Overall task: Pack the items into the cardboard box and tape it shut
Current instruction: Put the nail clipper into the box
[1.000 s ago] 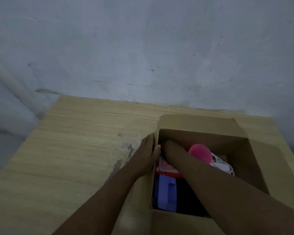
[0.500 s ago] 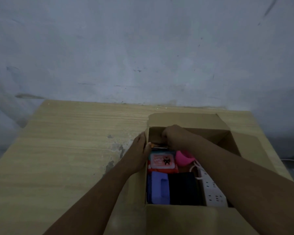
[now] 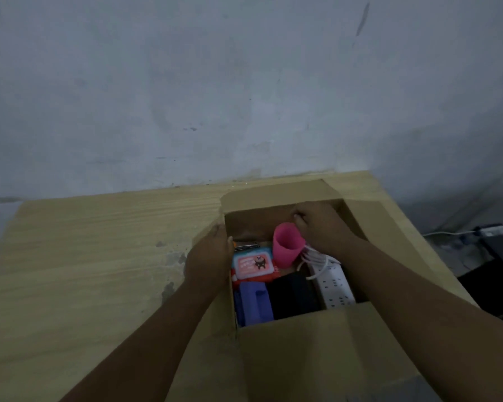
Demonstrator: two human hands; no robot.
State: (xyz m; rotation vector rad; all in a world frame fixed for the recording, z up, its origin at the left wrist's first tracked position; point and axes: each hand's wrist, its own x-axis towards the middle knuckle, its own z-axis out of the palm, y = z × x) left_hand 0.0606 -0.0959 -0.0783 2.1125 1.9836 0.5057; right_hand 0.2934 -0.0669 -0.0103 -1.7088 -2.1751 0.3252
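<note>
The open cardboard box (image 3: 311, 349) stands on the wooden table (image 3: 99, 256), all flaps turned out. Inside lie a red wet-wipes pack (image 3: 253, 265), a purple item (image 3: 254, 304), a black item (image 3: 294, 294) and a white power strip (image 3: 336, 288) with its coiled cord (image 3: 314, 256). A pink cup (image 3: 286, 245) stands near the far wall. My right hand (image 3: 323, 227) is inside the box, fingers curled at the cup's right side and holding it. My left hand (image 3: 209, 256) lies flat against the outside of the left wall, thumb at the rim.
A small orange and silver item (image 3: 246, 245) lies at the far left inside the box. A grey wall runs behind the table. Past the table's right edge, dark objects (image 3: 500, 250) and a white cable (image 3: 445, 233) sit on the floor.
My right hand has moved from the box's far left corner to the right. The pink cup, which lay low, now stands upright beside that hand. The left hand stays on the left wall.
</note>
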